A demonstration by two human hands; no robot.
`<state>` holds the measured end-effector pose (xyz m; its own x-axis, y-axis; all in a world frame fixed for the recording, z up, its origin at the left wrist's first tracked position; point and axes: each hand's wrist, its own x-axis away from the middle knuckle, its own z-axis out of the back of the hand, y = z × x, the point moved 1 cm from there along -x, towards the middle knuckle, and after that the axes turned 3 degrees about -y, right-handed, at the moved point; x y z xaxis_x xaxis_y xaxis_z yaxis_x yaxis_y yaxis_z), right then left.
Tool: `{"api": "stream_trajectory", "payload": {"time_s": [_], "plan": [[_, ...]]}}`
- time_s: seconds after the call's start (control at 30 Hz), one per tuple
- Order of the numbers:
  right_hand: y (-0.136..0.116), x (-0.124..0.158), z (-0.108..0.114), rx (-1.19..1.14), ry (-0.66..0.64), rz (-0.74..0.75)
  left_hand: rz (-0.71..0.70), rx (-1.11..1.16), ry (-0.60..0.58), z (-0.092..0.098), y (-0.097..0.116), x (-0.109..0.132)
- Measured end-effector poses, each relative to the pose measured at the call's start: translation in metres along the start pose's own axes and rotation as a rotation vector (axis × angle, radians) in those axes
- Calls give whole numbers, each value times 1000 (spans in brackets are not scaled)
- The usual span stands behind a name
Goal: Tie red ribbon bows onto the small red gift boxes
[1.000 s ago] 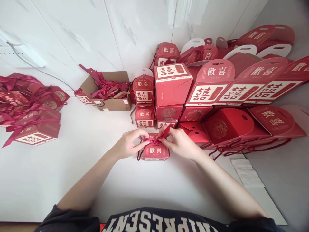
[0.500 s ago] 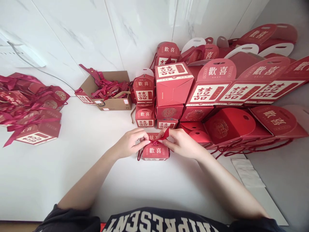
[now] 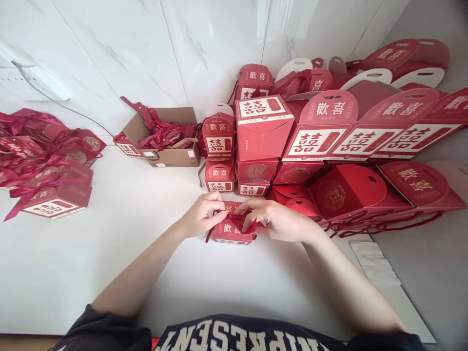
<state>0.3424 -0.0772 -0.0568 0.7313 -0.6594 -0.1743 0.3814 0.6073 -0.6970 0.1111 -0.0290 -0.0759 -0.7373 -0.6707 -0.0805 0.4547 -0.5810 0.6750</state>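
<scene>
The small red gift box (image 3: 231,230) between the left hand (image 3: 202,214) and the right hand (image 3: 275,219) reads 歡喜 in cream characters. Beyond the hands, the large red box (image 3: 263,127) bears 囍 on its top panel. To its right, the arched flap (image 3: 331,108) shows 歡喜 above another 囍. The dark shirt (image 3: 241,336) below the hands carries upside-down white capitals, partly cut off.

Small box (image 3: 231,231) between both hands, stacked boxes (image 3: 263,127) behind, cardboard box (image 3: 166,139) behind-left, ribboned boxes (image 3: 47,165) far left.
</scene>
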Motion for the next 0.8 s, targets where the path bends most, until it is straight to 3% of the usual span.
{"api": "stream_trajectory", "payload": {"time_s": [0.17,0.3,0.37,0.43,0.5,0.57,0.8], "plan": [[-7,2,3,29,-135,49,25,-240,69,-6,12,1],[-14,11,17,-145,-233,65,82,-268,92,-8,17,2],[-12,12,21,-246,-145,37,106,-261,89,-8,17,2],[-6,9,20,-266,29,-25,119,-254,85,-8,17,1],[3,4,12,-210,203,-100,118,-244,78,-8,17,1],[13,-3,1,-160,289,-150,104,-227,71,-8,15,1],[24,-14,-21,-206,184,-168,18,-112,-19,-2,6,1]]}}
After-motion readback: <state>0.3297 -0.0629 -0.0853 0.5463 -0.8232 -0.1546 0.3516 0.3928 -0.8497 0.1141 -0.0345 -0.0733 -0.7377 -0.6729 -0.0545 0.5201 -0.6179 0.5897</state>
